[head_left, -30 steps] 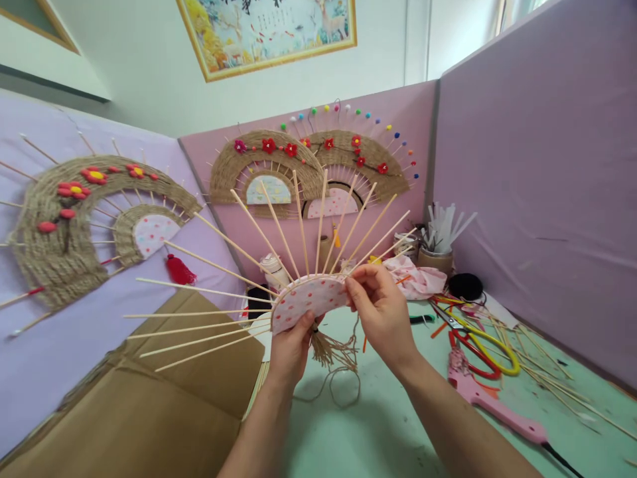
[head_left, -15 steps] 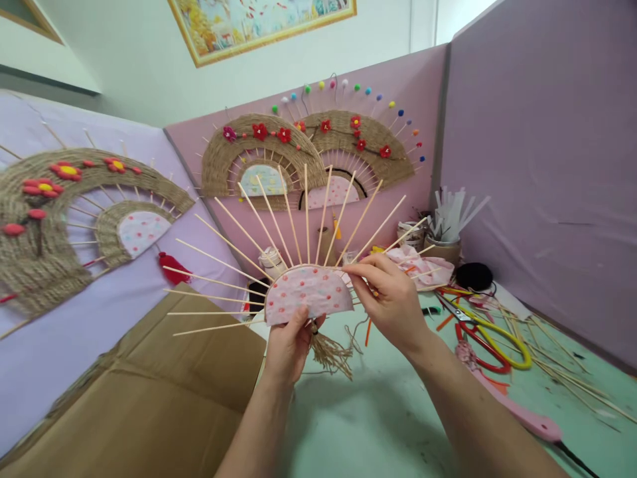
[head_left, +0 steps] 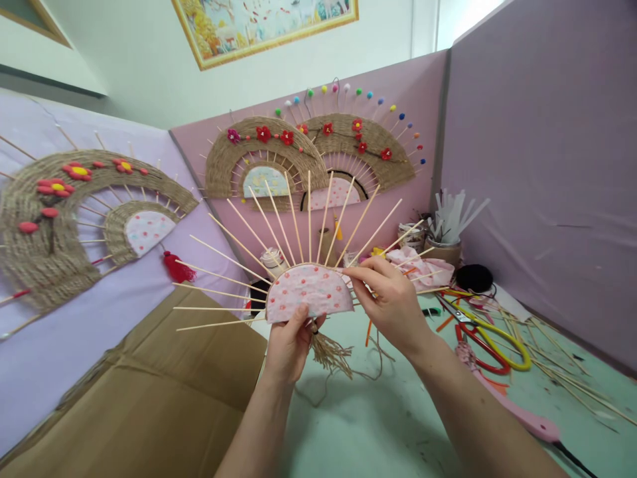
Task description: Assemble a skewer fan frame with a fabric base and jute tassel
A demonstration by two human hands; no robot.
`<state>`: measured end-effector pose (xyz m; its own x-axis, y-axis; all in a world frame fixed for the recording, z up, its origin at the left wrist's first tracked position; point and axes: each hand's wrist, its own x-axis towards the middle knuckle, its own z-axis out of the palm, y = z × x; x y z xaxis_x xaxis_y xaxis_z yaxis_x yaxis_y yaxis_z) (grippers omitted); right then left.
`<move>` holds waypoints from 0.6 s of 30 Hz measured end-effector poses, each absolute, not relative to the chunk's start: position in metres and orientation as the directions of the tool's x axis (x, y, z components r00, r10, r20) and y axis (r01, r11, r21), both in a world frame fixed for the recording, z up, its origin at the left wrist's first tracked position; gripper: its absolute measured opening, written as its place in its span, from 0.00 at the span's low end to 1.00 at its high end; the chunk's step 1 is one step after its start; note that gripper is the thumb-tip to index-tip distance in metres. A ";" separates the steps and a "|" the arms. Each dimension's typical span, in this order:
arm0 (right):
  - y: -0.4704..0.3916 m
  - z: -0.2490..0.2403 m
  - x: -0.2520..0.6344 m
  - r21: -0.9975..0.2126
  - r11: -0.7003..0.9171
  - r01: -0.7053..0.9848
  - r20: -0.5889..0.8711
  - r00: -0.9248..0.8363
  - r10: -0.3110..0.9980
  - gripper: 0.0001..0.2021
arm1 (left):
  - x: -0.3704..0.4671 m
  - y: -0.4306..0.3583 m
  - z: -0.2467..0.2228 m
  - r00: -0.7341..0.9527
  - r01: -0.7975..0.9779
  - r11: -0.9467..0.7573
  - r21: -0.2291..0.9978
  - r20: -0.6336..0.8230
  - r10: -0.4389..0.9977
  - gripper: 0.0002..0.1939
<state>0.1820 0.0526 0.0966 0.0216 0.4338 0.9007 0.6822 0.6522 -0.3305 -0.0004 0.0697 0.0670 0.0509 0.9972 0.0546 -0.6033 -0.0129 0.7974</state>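
My left hand (head_left: 291, 345) grips a half-round fan base (head_left: 308, 292) from below, its thumb on the pink dotted cloth front. Many thin wooden sticks (head_left: 309, 219) fan out from the curved edge. A tan twine tassel (head_left: 332, 352) with a dark bead hangs under the base. My right hand (head_left: 391, 295) is closed in a pinch at the upper right of the curved edge, on a thin twine (head_left: 334, 268) that runs along it among the sticks. A loose strand of twine (head_left: 383, 355) droops below this hand onto the table.
Finished woven fans (head_left: 263, 153) with red flowers hang on the partition behind; another fan (head_left: 64, 219) is at left. Cardboard (head_left: 189, 372) lies at lower left. Scissors (head_left: 492, 338), a pink-handled tool (head_left: 527, 415), loose sticks (head_left: 572, 378) and a jar of white sticks (head_left: 442, 249) occupy the right.
Both hands stay nearly in place on the fan base. More of the loose twine shows below the right hand. The sticks and background have shifted slightly in view.
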 end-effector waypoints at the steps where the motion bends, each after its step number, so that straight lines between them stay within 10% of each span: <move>1: 0.052 0.097 0.182 -0.323 0.646 0.692 0.900 0.014 0.436 0.09 | 0.000 0.070 0.067 0.052 -0.602 -0.013 0.799 0.055 0.997 0.18; 18: 0.050 0.097 0.181 -0.301 0.632 0.714 0.882 -0.043 0.469 0.09 | 0.001 0.068 0.066 0.046 -0.578 -0.033 0.815 0.073 0.996 0.23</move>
<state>0.1807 0.0497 0.0972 -0.0430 0.4689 0.8822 0.7138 0.6323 -0.3013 0.0006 0.0682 0.0665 0.0460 0.9963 0.0729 -0.5782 -0.0330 0.8153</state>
